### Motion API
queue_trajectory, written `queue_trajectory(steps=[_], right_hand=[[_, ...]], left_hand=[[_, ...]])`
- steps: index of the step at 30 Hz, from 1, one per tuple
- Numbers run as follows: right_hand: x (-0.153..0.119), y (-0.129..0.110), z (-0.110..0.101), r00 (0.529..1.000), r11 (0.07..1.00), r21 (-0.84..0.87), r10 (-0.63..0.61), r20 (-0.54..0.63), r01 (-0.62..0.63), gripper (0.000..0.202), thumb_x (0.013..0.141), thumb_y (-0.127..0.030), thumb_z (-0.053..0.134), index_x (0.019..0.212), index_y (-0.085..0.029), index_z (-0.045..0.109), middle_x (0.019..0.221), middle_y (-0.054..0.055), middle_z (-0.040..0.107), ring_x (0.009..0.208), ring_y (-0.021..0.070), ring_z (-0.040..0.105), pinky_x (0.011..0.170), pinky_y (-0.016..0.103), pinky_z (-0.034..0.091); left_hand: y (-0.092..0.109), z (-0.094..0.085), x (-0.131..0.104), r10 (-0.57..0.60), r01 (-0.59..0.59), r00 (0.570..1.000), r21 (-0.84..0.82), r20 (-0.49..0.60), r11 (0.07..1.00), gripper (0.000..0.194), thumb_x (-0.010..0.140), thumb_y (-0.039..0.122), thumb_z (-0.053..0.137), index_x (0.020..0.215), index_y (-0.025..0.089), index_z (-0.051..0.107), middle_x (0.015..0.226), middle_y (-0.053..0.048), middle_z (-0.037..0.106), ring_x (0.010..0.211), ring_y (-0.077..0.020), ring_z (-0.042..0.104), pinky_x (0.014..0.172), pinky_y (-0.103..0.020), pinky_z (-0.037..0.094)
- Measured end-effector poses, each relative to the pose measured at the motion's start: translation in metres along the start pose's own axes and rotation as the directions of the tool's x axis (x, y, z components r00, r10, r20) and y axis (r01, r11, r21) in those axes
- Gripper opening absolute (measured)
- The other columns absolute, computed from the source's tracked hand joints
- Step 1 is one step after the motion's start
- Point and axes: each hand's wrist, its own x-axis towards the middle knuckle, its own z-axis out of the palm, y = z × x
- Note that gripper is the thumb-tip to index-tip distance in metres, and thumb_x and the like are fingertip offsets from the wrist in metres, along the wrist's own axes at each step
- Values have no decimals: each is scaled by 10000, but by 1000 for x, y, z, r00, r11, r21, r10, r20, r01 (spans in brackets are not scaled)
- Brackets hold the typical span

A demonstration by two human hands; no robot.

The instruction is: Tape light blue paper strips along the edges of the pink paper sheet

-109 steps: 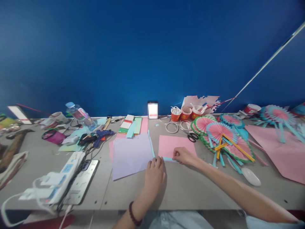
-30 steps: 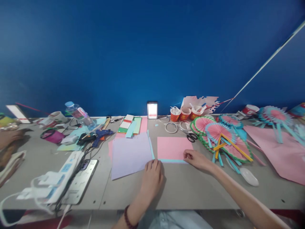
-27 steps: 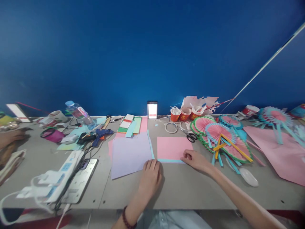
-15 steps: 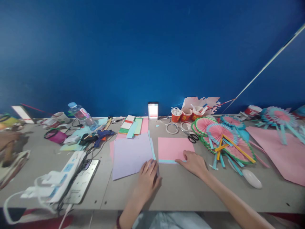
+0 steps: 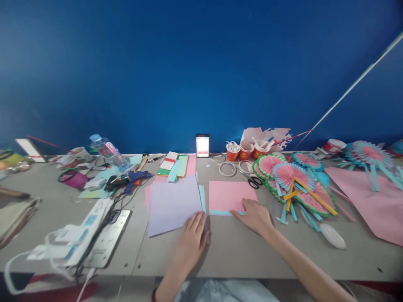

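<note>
My left hand (image 5: 192,237) lies by the lower right corner of a lavender paper sheet (image 5: 174,205), fingers stretched out and fingertips at its edge. A pink sheet (image 5: 229,195) with a light blue strip (image 5: 219,212) along its near edge lies to the right of it. On that sheet's lower right part rests my right hand (image 5: 255,216), with the thumb spread along the blue edge and the fingers bent over the pink surface. Neither hand grips anything. More pink and blue paper shows from under the lavender sheet.
Scissors (image 5: 255,182), a tape roll (image 5: 227,169) and red paper cups (image 5: 246,151) stand beyond the pink sheet. Folded paper fans (image 5: 294,178) and a white mouse (image 5: 333,235) lie right. To the left are a glue gun (image 5: 134,179), a phone (image 5: 108,239) and a power strip (image 5: 88,230).
My left hand has drawn slightly toward me and left, off the lavender sheet's corner. My right hand has barely shifted. Another person's hand at the far left has gone out of view.
</note>
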Motion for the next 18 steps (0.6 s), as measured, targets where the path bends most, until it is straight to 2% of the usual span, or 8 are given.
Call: queue_trajectory(steps=[2, 6, 12, 18], right_hand=[[0, 0, 0, 1000, 1000, 2, 10, -1, -10, 465, 819, -633, 442, 799, -185, 564, 821, 79, 651, 806, 245, 606, 611, 299, 346], [0, 0, 0, 1000, 1000, 7, 7, -6, -7, 455, 826, -624, 442, 792, -187, 562, 820, 78, 652, 796, 237, 605, 621, 296, 352], [-1, -1, -2, 1000, 1000, 11, 6, -6, -6, 428, 839, -595, 446, 794, -185, 562, 830, 87, 654, 810, 236, 601, 634, 295, 356], [-1, 1, -2, 1000, 1000, 24, -10, 0, 10, 403, 856, -560, 439, 776, -182, 558, 811, 83, 649, 780, 233, 599, 618, 296, 344]], left_hand=[[-2, 5, 7, -16, 16, 1000, 18, -2, 1000, 452, 931, 279, 396, 1371, 178, 387, 1362, -91, 501, 1275, -226, 422, 1014, -405, 389], [-8, 9, 21, 3, -3, 1000, 42, 3, 999, 365, 924, 264, 423, 1276, 195, 490, 1325, -88, 530, 1276, -250, 412, 983, -431, 409], [-7, 0, 33, -39, 39, 999, -2, 9, 999, 253, 884, 169, 491, 1113, 209, 590, 1208, -50, 614, 1158, -244, 505, 927, -427, 445], [-7, -8, 39, -107, 108, 994, -70, 18, 992, 242, 845, 102, 522, 1012, 216, 655, 1139, -29, 664, 1072, -240, 560, 893, -423, 473]])
